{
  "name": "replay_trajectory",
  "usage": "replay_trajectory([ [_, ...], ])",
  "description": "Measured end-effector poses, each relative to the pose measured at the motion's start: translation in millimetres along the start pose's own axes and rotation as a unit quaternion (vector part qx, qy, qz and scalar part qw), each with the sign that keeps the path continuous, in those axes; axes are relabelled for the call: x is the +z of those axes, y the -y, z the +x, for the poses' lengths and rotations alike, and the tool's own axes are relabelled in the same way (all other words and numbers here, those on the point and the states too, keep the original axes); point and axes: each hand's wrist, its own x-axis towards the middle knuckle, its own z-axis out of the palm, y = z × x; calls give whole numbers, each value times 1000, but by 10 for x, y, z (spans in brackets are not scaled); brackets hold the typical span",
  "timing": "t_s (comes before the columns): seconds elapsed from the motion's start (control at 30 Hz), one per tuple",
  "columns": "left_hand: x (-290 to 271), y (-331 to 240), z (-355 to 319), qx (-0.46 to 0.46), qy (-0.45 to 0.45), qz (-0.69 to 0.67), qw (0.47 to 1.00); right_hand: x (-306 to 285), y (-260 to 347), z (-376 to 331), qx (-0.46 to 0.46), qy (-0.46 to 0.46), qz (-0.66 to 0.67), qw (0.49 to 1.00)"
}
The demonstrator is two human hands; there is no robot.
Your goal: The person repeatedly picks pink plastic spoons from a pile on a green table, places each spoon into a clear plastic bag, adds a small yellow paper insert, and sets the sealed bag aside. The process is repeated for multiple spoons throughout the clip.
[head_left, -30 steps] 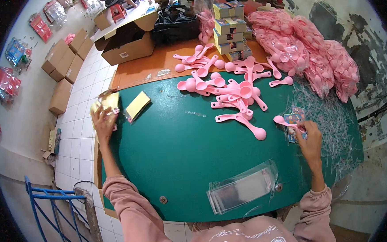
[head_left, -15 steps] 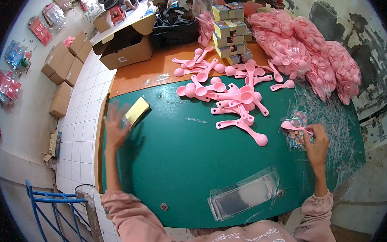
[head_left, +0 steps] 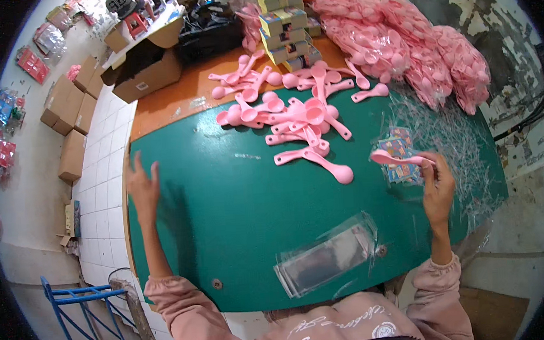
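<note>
Right hand [head_left: 436, 188] pinches a pink scoop [head_left: 396, 158] by its handle above a small printed card [head_left: 401, 161] at the green bench [head_left: 224, 198] right side, while the left hand [head_left: 143, 185] hovers open and empty near the left edge, loose pink scoops [head_left: 293, 115] piled beyond.

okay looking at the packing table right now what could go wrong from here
The right hand pinches a pink spoon and a small printed card pack together near the table's right side; either might slip into the heap of clear bags. The left hand is open at the left edge of the green table, so anything swept that way could fall to the floor.
</note>
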Motion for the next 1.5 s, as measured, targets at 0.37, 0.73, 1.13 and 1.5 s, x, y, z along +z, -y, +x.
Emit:
replay_trajectory([
  [0.37, -420, -2186, -2197, 384, 276, -327, 818, -57, 178, -315, -13, 32, 50, 998],
  [0.73, -422, -2109, -2013, 282, 351, -434, 780, -211, 199, -562, 7, 214, 83, 973],
  [1.13, -533, -2010, -1855, 4, 545, -638, 544, -50, 217, -501, 26, 59, 172, 983],
  [1.5, -579, -2070, -1906, 72, 559, -630, 534, 67, 386, -361, -60, 276, 135, 950],
])
